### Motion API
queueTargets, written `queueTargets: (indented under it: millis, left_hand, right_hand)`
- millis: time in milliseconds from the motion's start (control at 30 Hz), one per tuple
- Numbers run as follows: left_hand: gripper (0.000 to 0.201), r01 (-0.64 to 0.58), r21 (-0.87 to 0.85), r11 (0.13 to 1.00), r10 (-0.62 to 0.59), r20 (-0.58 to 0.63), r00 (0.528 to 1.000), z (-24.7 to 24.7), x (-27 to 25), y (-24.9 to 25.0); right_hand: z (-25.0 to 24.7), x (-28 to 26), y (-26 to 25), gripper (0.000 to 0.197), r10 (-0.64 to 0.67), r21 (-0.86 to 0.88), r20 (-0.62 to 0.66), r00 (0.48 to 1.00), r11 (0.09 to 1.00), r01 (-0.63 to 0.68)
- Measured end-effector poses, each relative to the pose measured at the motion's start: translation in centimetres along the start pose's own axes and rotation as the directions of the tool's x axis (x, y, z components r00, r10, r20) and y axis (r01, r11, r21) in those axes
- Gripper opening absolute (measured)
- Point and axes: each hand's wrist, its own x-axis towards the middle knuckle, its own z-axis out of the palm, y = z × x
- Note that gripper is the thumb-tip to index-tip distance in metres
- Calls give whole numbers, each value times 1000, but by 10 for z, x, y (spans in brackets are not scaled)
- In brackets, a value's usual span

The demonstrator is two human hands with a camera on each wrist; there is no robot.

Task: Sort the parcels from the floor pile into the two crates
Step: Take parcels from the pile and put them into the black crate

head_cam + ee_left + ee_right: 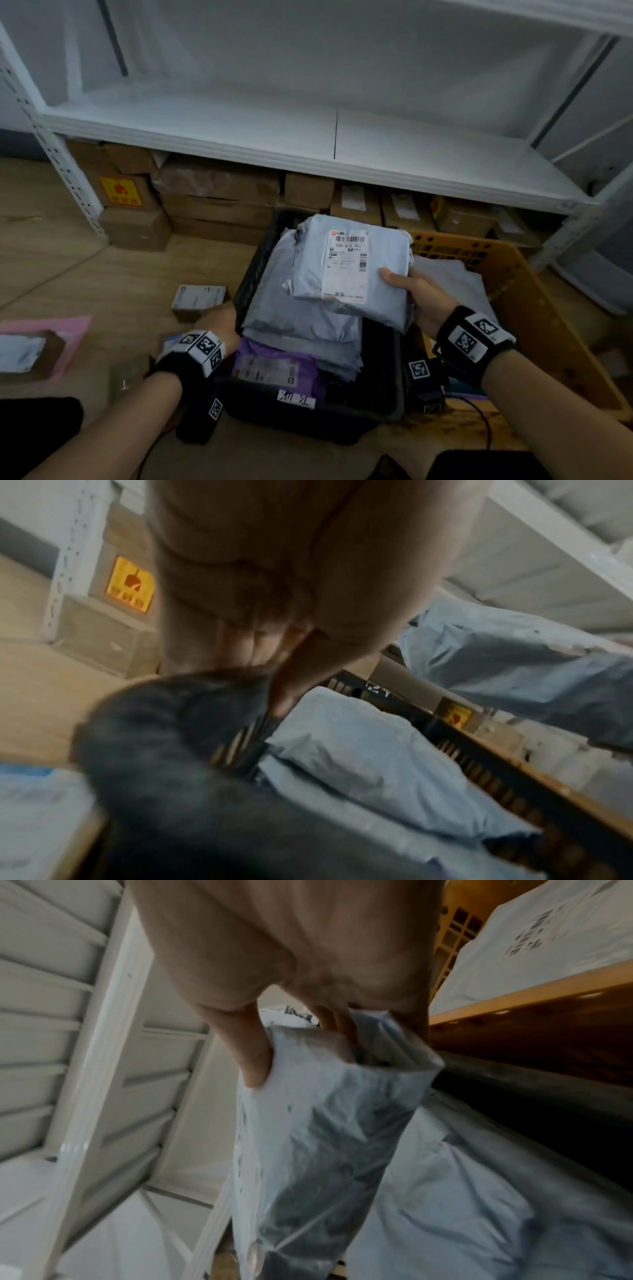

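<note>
Grey mailer pinched in right hand over well-filled black crate; left hand grip unclear. Yellow crate barely filled; floor parcels remaining, lower left.

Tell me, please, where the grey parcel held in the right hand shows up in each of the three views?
Head: grey parcel, centre, label up, above the black crate.
Left wrist: upper right, blurred.
Right wrist: centre, hanging below the thumb.
Shared landmark: the yellow crate.
</note>
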Motion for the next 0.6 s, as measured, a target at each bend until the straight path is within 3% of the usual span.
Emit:
queueTargets:
  millis: [67, 167, 333, 400, 500, 567, 600]
  left_hand:
    - [30, -20, -16, 1000, 19, -13, 1000, 0, -2, -1]
    - [47, 15, -16, 1000, -14, 74, 997, -1, -11, 0]
    - [59, 17, -41, 999, -12, 133, 991, 17, -31, 8]
    - [63, 8, -48, 999, -1, 148, 989, 24, -35, 10]
    - [73, -9, -88, 996, 28, 215, 976, 31, -38, 12]
    - [69, -41, -101, 994, 65, 253, 965, 32, -41, 12]
    - [66, -55, -97, 994, 80, 276, 958, 30, -42, 12]
  right_hand:
    - [-1, 2, 13, 35, 89, -78, 39, 995, 993, -86]
    - [-2, 5, 31, 40, 251, -212, 119, 961, 952, -222]
    - [-1, 18, 64, 43, 484, -420, 256, 837, 835, -355]
    - [1, 19, 82, 43, 604, -614, 238, 761, 700, -365]
    - [-1, 17, 105, 45, 729, -832, 97, 677, 433, -347]
    - [2, 16, 103, 46, 733, -922, 31, 679, 283, -264]
    - [5, 15, 94, 46, 692, -974, 4, 722, 167, -154]
